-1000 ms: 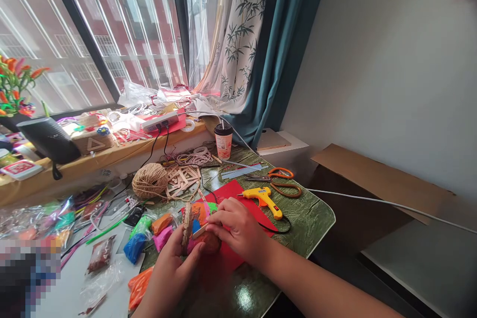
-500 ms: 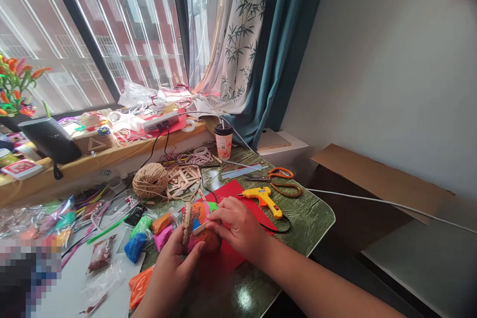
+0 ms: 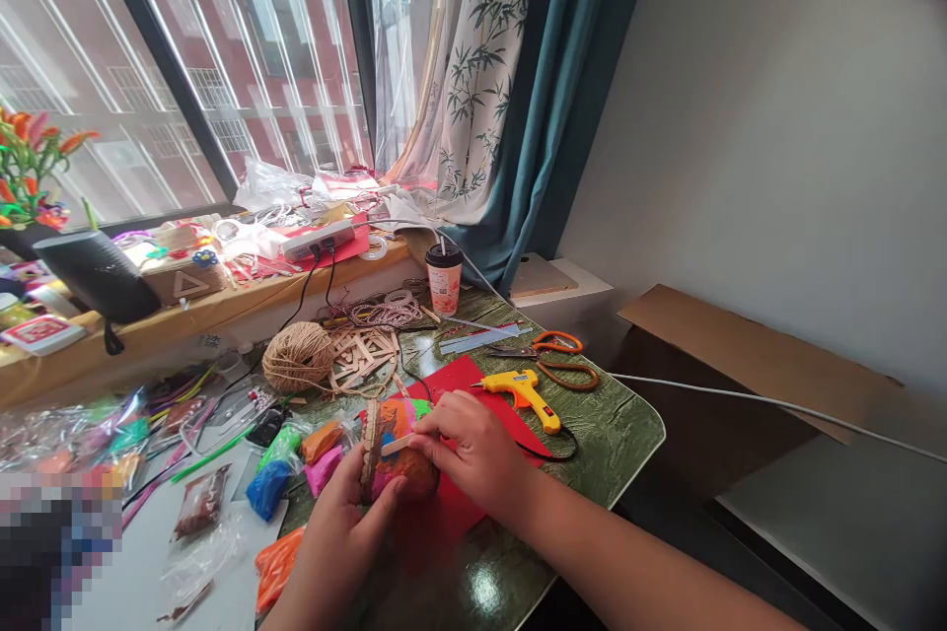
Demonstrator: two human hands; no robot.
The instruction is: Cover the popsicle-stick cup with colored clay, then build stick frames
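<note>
My left hand (image 3: 355,513) is wrapped round a small rounded pot (image 3: 410,475), tilted on its side, with a braided rope rim (image 3: 371,439). Patches of orange, pink, blue and green clay cover its outside. Between the thumb and fingers of my right hand (image 3: 473,444) is a flat wooden craft stick (image 3: 398,446), its tip at the blue patch. Under both hands lies a red sheet (image 3: 463,375). Bags of blue clay (image 3: 270,490), pink clay (image 3: 324,469) and orange clay (image 3: 279,567) lie left of the pot.
A yellow glue gun (image 3: 518,389) and orange-handled scissors (image 3: 562,360) lie to the right. Farther back are a twine ball (image 3: 298,357), a ruler (image 3: 480,340) and a lidded cup (image 3: 444,281). A power strip (image 3: 320,242) sits on the windowsill. The green table's edge (image 3: 664,434) is at right.
The craft stick has shifted slightly up and left over the blue patch, now lying flatter against the pot. My left hand and the pot stay nearly in place.
</note>
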